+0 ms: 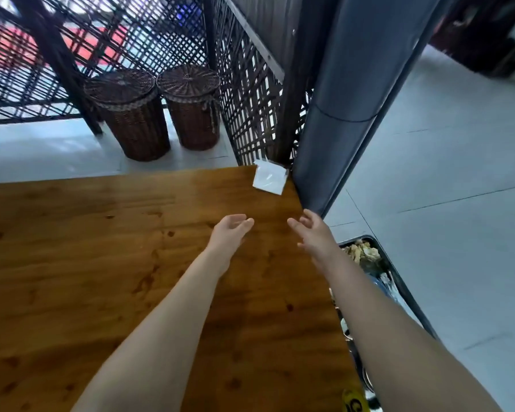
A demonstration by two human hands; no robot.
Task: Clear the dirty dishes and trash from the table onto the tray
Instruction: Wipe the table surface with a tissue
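A white tissue packet (268,177) lies at the far right corner of the wooden table (101,248). My left hand (231,231) and my right hand (312,230) are both stretched out over the table, a short way in front of the packet, fingers relaxed and holding nothing. To the right of the table, lower down, a dark tray (399,281) holds food scraps (363,254) and other dirty items, partly hidden behind my right forearm.
Two brown wicker baskets (131,114) stand on the floor beyond the table, by a dark lattice screen (244,93). A grey padded pillar (348,93) rises at the table's far right corner. Pale tiled floor (458,173) spreads to the right.
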